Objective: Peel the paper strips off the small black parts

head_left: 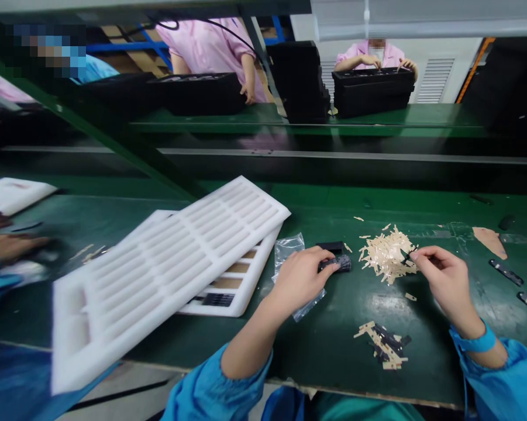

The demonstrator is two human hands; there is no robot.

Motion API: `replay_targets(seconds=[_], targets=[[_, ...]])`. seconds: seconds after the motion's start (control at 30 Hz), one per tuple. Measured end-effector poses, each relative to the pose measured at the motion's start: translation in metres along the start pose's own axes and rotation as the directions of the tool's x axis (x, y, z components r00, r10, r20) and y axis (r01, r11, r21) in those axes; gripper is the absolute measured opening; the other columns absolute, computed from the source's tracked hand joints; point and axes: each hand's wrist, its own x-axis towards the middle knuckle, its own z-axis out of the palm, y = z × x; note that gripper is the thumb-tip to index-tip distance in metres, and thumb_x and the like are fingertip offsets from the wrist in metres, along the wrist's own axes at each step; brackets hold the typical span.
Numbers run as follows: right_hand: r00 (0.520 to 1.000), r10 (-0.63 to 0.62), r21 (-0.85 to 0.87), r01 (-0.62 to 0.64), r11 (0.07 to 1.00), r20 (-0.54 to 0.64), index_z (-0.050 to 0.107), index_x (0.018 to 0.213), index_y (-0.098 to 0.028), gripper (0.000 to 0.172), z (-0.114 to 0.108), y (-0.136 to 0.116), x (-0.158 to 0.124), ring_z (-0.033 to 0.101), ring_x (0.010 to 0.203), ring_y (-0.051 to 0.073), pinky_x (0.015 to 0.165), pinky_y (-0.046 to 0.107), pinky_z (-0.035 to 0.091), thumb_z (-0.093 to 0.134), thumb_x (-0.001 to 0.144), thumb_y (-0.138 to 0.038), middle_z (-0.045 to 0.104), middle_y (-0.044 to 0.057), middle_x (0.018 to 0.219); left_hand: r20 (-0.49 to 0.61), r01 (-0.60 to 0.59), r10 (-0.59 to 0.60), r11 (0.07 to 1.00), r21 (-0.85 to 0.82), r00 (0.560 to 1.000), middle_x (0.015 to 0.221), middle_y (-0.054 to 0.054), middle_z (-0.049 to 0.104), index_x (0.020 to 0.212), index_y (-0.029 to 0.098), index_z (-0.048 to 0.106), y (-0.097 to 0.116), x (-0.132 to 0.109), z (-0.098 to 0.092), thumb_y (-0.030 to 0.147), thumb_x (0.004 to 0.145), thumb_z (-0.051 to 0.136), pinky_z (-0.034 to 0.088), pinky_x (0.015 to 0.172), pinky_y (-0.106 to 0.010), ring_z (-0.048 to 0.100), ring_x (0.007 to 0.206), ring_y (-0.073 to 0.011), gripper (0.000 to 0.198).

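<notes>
Foam tray [158,275] overhangs bench [333,351] edge, may tip | left hand [300,278] fingers clamped on black part [336,263] | right hand [445,280] fingers pinched on strip [407,255]; pile [388,254] could scatter

**Blue sleeves and bare hands**

The person wears a bright blue work garment with long, loose sleeves. The left sleeve [210,380] is pushed up, so the forearm is bare, and its cloth makes soft folds. The right sleeve [509,374] ends in a tight elastic cuff [478,342] of lighter blue colour, which closes around the wrist. The left hand [300,278] and the right hand [445,280] are both bare, without gloves. At the bottom edge, more of the same blue cloth is visible.
</notes>
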Motion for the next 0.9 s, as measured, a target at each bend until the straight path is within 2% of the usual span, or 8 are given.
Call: replay_targets(seconds=[0.17, 0.33, 0.43, 0.5, 0.57, 0.67, 0.77, 0.9], targets=[[1.0, 0.002, -0.003, -0.002, 1.0, 0.012, 0.078, 0.075, -0.019, 0.023, -0.001, -0.002, -0.002, 0.068, 0.068, 0.021, 0.062, 0.031, 0.056, 0.081, 0.072, -0.041, 0.075, 0.008, 0.078, -0.002, 0.054, -0.054, 0.999, 0.005, 0.999, 0.102, -0.006, 0.076, 0.108, 0.022, 0.075, -0.001, 0.003, 0.002, 0.041, 0.1, 0.054, 0.04, 0.068, -0.032, 0.07, 0.084, -0.0251, 0.029], [0.999, 0.001, 0.003, -0.001, 1.0, 0.033, 0.077, 0.074, -0.019, 0.023, -0.001, -0.001, -0.003, 0.066, 0.067, 0.021, 0.062, 0.03, 0.055, 0.081, 0.072, -0.041, 0.074, 0.008, 0.076, -0.07, 0.078, -0.081, 0.996, -0.045, 0.994, 0.085, -0.003, 0.075, 0.101, 0.023, 0.07, -0.003, 0.001, 0.0, 0.034, 0.098, 0.055, 0.038, 0.067, -0.03, 0.069, 0.077, -0.0227, 0.019], [0.999, 0.026, 0.032, -0.027, 0.999, 0.04, 0.077, 0.074, -0.018, 0.022, 0.0, 0.0, -0.003, 0.064, 0.067, 0.019, 0.063, 0.029, 0.054, 0.082, 0.071, -0.039, 0.073, 0.007, 0.076, -0.156, 0.012, -0.057, 0.962, -0.274, 0.986, 0.084, -0.001, 0.073, 0.097, 0.022, 0.062, 0.006, -0.004, -0.001, 0.037, 0.099, 0.055, 0.044, 0.069, -0.029, 0.068, 0.077, -0.0198, 0.017], [0.997, 0.047, 0.07, -0.051, 0.996, 0.058, 0.078, 0.076, -0.019, 0.021, 0.0, 0.001, -0.003, 0.062, 0.065, 0.017, 0.062, 0.028, 0.052, 0.083, 0.072, -0.039, 0.071, 0.005, 0.074, -0.096, -0.029, -0.029, 0.834, -0.552, 0.995, 0.08, 0.001, 0.068, 0.101, 0.022, 0.057, 0.017, -0.005, 0.003, 0.041, 0.1, 0.053, 0.048, 0.065, -0.027, 0.065, 0.068, -0.0158, 0.02], [0.993, 0.074, 0.121, -0.084, 0.989, 0.086, 0.078, 0.076, -0.019, 0.021, 0.0, 0.002, -0.003, 0.058, 0.062, 0.015, 0.059, 0.026, 0.049, 0.084, 0.072, -0.038, 0.069, 0.003, 0.071, 0.004, -0.019, 0.035, 0.648, -0.761, 0.999, 0.074, 0.004, 0.059, 0.109, 0.02, 0.055, 0.029, -0.004, 0.01, 0.045, 0.1, 0.052, 0.047, 0.057, -0.023, 0.057, 0.057, -0.0112, 0.026], [0.981, 0.121, 0.194, -0.15, 0.969, 0.153, 0.077, 0.076, -0.018, 0.021, 0.001, 0.004, -0.004, 0.056, 0.06, 0.014, 0.057, 0.026, 0.048, 0.085, 0.073, -0.037, 0.067, 0.003, 0.07, 0.073, 0.018, 0.102, 0.459, -0.888, 0.992, 0.073, 0.006, 0.05, 0.123, 0.018, 0.055, 0.042, 0.001, 0.027, 0.045, 0.099, 0.052, 0.04, 0.048, -0.019, 0.048, 0.051, -0.0069, 0.036], [0.967, 0.154, 0.23, -0.201, 0.952, 0.205, 0.077, 0.077, -0.018, 0.021, 0.002, 0.007, -0.006, 0.056, 0.059, 0.014, 0.057, 0.026, 0.049, 0.086, 0.073, -0.037, 0.067, 0.003, 0.071, 0.148, 0.095, 0.127, 0.353, -0.931, 0.981, 0.081, 0.003, 0.056, 0.137, 0.016, 0.051, 0.048, 0.006, 0.043, 0.041, 0.097, 0.054, 0.037, 0.044, -0.018, 0.054, 0.052, -0.007, 0.047], [0.952, 0.178, 0.221, -0.235, 0.947, 0.25, 0.078, 0.078, -0.018, 0.022, 0.004, 0.008, -0.01, 0.058, 0.062, 0.015, 0.058, 0.026, 0.05, 0.088, 0.075, -0.037, 0.068, 0.003, 0.073, 0.188, 0.14, 0.133, 0.306, -0.942, 0.973, 0.088, -0.002, 0.065, 0.137, 0.016, 0.047, 0.051, 0.006, 0.053, 0.04, 0.095, 0.056, 0.044, 0.048, -0.019, 0.063, 0.058, -0.0099, 0.048]])
